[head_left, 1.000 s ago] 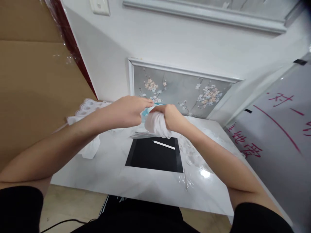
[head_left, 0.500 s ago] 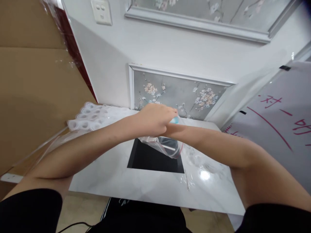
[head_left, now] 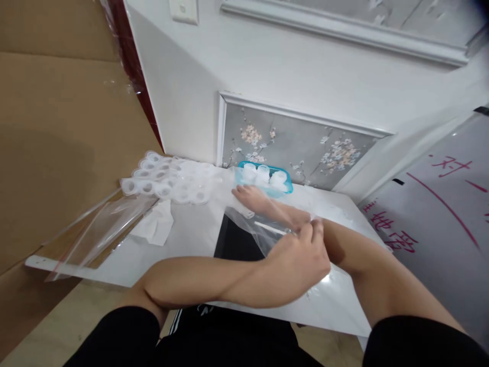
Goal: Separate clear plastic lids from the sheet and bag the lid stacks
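My left hand [head_left: 298, 257] is crossed over toward my right forearm, its fingers pinched on the edge of a clear plastic bag [head_left: 260, 239]. My right hand [head_left: 254, 199] reaches to the left at the far part of the bag, partly behind or inside the film. Its fingers are curled by a white piece with a ringed edge [head_left: 246, 210]; what they grip is hidden. A thin white strip [head_left: 269, 228] shows through the bag. Beneath lies a black mat [head_left: 233, 237]. Just beyond my right hand stands a blue tray [head_left: 288, 186] with several white cups [head_left: 263, 174].
White ringed plastic pieces [head_left: 164, 176] lie in rows at the back left. Nearer are a crumpled white tissue [head_left: 155, 223] and another clear bag [head_left: 103, 229] over the table edge. Cardboard [head_left: 57, 142] stands left, a whiteboard [head_left: 431, 204] right, the wall [head_left: 187, 86] behind.
My left hand has moved from the far side, over my right hand, back toward me and to the right with the bag's edge. The blue tray, mostly hidden before, now shows.
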Demonstrator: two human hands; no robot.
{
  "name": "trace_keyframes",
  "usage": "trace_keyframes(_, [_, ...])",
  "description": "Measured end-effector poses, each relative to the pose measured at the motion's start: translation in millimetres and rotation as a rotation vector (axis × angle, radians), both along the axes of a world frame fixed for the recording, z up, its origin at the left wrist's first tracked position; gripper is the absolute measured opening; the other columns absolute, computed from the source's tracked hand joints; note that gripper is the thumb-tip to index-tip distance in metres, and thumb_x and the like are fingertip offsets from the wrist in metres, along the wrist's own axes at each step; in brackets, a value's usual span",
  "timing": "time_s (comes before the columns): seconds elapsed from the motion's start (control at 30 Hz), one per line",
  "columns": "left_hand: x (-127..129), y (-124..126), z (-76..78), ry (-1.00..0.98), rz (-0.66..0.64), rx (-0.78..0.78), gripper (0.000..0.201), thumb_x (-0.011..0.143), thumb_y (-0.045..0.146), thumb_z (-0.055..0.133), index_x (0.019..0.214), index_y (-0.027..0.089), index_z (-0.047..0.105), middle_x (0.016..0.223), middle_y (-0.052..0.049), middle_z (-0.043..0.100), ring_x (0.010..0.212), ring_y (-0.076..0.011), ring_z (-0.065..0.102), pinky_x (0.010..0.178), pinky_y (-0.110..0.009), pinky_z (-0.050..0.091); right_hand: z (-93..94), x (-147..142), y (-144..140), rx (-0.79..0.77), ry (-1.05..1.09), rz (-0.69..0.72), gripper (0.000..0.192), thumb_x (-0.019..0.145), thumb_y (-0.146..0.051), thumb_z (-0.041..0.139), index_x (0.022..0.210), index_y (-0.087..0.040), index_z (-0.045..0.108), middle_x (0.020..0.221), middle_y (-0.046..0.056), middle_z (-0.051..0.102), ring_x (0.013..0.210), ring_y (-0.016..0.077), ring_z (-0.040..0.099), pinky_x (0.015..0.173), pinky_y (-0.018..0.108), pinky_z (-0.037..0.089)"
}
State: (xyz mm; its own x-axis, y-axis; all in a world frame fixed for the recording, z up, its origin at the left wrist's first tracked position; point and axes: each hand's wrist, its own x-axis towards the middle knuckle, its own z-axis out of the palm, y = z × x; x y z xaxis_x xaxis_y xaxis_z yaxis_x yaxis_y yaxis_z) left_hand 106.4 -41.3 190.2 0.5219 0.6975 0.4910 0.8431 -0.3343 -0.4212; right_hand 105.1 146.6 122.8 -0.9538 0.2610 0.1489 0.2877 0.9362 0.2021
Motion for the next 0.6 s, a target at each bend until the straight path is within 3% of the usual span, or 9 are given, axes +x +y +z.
trace_keyframes(0.17, [14,-16,-29.3,-0.048,-0.026,-0.019,0.044,0.089,0.005,0.034,0.127,0.003,0.055,0.139,-0.024,0.047,0.095,-0.021,0.06,0.053,-0.024,0.048,-17.3,-21,7,-0.103,0.071,-0.086,0.033,0.087,-0.006,0.037,0.115,-0.014,0.053,0.111,0.014,0.058,0.101,0.0229,0.052,0.091,0.034,0.04])
trace_keyframes(0.3, [7,-15,-37.1,-0.096,-0.01,-0.05,0.046,0.089,0.005,0.035,0.132,0.003,0.052,0.14,-0.019,0.048,0.095,-0.0175,0.058,0.052,-0.02,0.048,-31.8,-27,14,-0.294,0.237,-0.212,0.041,0.078,-0.002,0.043,0.118,-0.012,0.05,0.111,0.01,0.061,0.097,0.0188,0.057,0.085,0.026,0.044])
trace_keyframes(0.43, [3,-12,-45.2,-0.109,0.086,-0.082,0.047,0.088,0.006,0.037,0.134,0.005,0.049,0.141,-0.015,0.048,0.096,-0.0174,0.057,0.048,-0.019,0.047,-39.8,-28,14,-0.31,0.266,-0.199,0.042,0.078,0.0,0.041,0.116,-0.014,0.053,0.111,0.009,0.061,0.098,0.019,0.057,0.084,0.027,0.045])
trace_keyframes(0.6, [10,-11,-56.0,-0.116,0.103,-0.071,0.047,0.09,0.008,0.039,0.135,0.006,0.048,0.144,-0.016,0.044,0.1,-0.0193,0.056,0.046,-0.019,0.046,-46.2,-35,12,-0.325,0.407,-0.216,0.043,0.078,0.001,0.04,0.113,-0.016,0.055,0.112,0.011,0.059,0.1,0.0208,0.054,0.089,0.032,0.042])
